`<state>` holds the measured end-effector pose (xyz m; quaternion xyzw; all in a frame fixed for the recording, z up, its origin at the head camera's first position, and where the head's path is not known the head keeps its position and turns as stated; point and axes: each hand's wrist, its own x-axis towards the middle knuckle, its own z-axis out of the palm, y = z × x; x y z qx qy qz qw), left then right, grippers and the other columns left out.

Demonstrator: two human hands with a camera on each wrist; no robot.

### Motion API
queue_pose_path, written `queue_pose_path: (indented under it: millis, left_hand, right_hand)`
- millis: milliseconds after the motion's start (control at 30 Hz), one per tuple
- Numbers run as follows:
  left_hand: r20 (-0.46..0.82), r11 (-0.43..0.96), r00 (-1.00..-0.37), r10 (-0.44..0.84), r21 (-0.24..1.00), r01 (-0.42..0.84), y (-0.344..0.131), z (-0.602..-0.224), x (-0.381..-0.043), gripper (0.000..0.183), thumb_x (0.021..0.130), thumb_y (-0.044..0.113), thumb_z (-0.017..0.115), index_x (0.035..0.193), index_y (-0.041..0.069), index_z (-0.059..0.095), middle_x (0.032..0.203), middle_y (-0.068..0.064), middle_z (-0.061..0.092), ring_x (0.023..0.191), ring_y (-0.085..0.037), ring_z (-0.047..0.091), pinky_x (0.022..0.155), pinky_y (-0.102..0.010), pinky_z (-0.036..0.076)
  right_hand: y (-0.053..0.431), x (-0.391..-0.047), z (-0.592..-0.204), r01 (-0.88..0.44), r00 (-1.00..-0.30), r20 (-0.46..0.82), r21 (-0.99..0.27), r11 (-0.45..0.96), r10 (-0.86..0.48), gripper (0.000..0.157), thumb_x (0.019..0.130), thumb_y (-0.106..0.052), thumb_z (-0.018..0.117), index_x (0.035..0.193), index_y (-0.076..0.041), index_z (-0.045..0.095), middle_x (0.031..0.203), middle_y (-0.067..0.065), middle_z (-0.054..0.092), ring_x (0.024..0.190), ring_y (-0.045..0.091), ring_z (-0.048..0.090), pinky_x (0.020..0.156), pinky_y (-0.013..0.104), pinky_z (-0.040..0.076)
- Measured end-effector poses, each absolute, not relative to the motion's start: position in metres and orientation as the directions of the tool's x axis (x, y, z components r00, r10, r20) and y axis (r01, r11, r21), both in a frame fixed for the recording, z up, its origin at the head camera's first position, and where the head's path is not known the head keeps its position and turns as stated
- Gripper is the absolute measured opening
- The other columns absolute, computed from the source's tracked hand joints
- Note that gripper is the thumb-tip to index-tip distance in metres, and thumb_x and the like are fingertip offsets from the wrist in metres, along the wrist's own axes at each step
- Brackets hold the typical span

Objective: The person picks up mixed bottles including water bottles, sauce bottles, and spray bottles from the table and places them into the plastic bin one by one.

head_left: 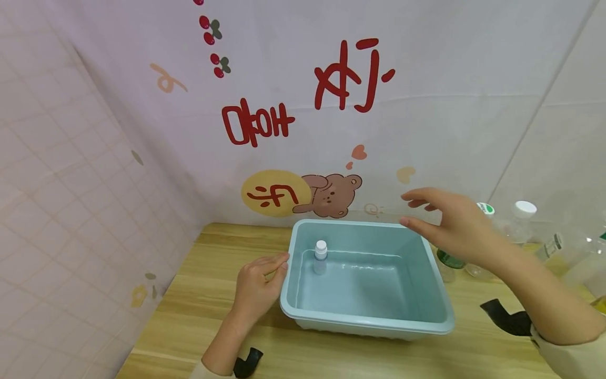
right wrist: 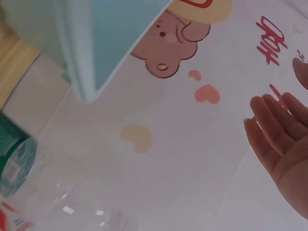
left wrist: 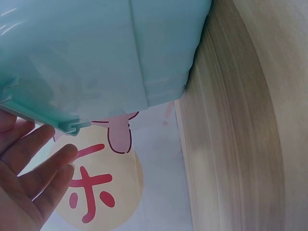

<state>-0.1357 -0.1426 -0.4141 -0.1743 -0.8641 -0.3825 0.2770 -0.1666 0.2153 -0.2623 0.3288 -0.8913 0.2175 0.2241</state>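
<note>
Steadying tub point(head_left: 366, 321), apparently, by pinched left rim: left hand point(head_left: 258, 284). Near tub's right rim, fingers parted, empty: right hand point(head_left: 456, 226). Inside: bottle point(head_left: 321, 258).

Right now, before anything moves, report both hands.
Left hand: against the tub; whether it grips or merely touches cannot be told.
Right hand: open, holding nothing.

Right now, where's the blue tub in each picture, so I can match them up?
Head: the tub is below the middle, a bit to the right.
Left wrist: part of it fills the top left.
Right wrist: just part shows, top left.
Shared landmark: the yellow circle on the wall, cut off in the right wrist view.
</note>
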Motion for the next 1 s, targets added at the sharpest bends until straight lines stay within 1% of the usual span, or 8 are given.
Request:
queue_pose_path:
  millis: [100,200,267,367,500,533,700,1000]
  left_hand:
    - [0.615,0.652,-0.784,0.089,0.559,0.513,-0.142,-0.415,-0.136,0.022,0.087,0.016,0.066,0.107,0.01,0.074,0.105,0.0,0.07,0.097,-0.012,0.066,0.08,-0.034,0.054]
    - [0.614,0.657,-0.785,0.084,0.558,0.507,-0.142,-0.415,-0.136,0.022,0.087,0.016,0.066,0.107,0.01,0.074,0.105,0.001,0.07,0.097,-0.011,0.066,0.081,-0.034,0.054]
    - [0.615,0.656,-0.784,0.085,0.558,0.508,-0.142,-0.415,-0.136,0.022,0.087,0.016,0.066,0.107,0.01,0.073,0.105,0.001,0.07,0.097,-0.012,0.066,0.081,-0.035,0.054]
    - [0.618,0.655,-0.781,0.087,0.556,0.513,-0.142,-0.415,-0.136,0.022,0.087,0.016,0.066,0.107,0.01,0.073,0.105,0.0,0.07,0.098,-0.012,0.066,0.08,-0.035,0.054]
    - [0.621,0.655,-0.779,0.088,0.553,0.515,-0.141,-0.414,-0.136,0.022,0.087,0.016,0.066,0.107,0.01,0.074,0.105,0.001,0.07,0.097,-0.012,0.066,0.08,-0.035,0.054]
    - [0.621,0.655,-0.779,0.089,0.552,0.515,-0.141,-0.414,-0.136,0.022,0.087,0.016,0.066,0.107,0.01,0.074,0.105,0.001,0.07,0.098,-0.012,0.066,0.08,-0.035,0.054]
    - [0.622,0.656,-0.778,0.09,0.55,0.516,-0.141,-0.414,-0.136,0.022,0.087,0.016,0.066,0.107,0.011,0.074,0.105,0.0,0.07,0.098,-0.012,0.066,0.081,-0.034,0.054]
    - [0.623,0.651,-0.778,0.083,0.557,0.516,-0.141,-0.416,-0.137,0.022,0.086,0.016,0.066,0.107,0.011,0.074,0.106,0.0,0.07,0.098,-0.011,0.065,0.081,-0.034,0.054]
  right_hand:
    - [0.227,-0.163,-0.266,-0.673,-0.659,0.593,-0.19,0.715,-0.463,0.053,0.071,-0.016,0.082,0.12,-0.011,0.062,0.113,0.001,0.066,0.094,0.021,0.062,0.066,0.021,0.047]
    - [0.238,-0.163,-0.27,-0.675,-0.636,0.634,-0.181,0.716,-0.44,0.061,0.069,-0.015,0.083,0.125,-0.009,0.06,0.127,0.003,0.059,0.108,0.026,0.057,0.084,0.012,0.04]
    - [0.245,-0.162,-0.273,-0.676,-0.631,0.651,-0.195,0.711,-0.421,0.067,0.067,-0.016,0.084,0.128,-0.008,0.057,0.136,0.005,0.053,0.119,0.029,0.051,0.096,0.014,0.033]
    - [0.256,-0.161,-0.277,-0.668,-0.638,0.662,-0.222,0.71,-0.393,0.077,0.064,-0.017,0.085,0.133,-0.007,0.053,0.145,0.006,0.043,0.127,0.034,0.042,0.104,0.033,0.033]
    - [0.269,-0.16,-0.283,-0.641,-0.66,0.664,-0.254,0.724,-0.351,0.093,0.058,-0.02,0.088,0.14,-0.008,0.046,0.151,0.008,0.032,0.132,0.041,0.033,0.101,0.062,0.029]
    - [0.272,-0.16,-0.285,-0.632,-0.666,0.664,-0.259,0.73,-0.341,0.097,0.056,-0.021,0.089,0.141,-0.008,0.044,0.152,0.008,0.031,0.133,0.042,0.031,0.1,0.065,0.027]
    - [0.288,-0.163,-0.293,-0.587,-0.705,0.64,-0.285,0.758,-0.305,0.11,0.055,-0.027,0.09,0.147,-0.011,0.033,0.154,0.01,0.024,0.136,0.044,0.025,0.105,0.065,0.018]
    - [0.313,-0.175,-0.303,-0.429,-0.83,0.523,-0.381,0.819,-0.192,0.112,0.065,-0.031,0.086,0.152,-0.011,0.018,0.156,0.014,0.014,0.138,0.046,0.014,0.103,0.069,0.008]
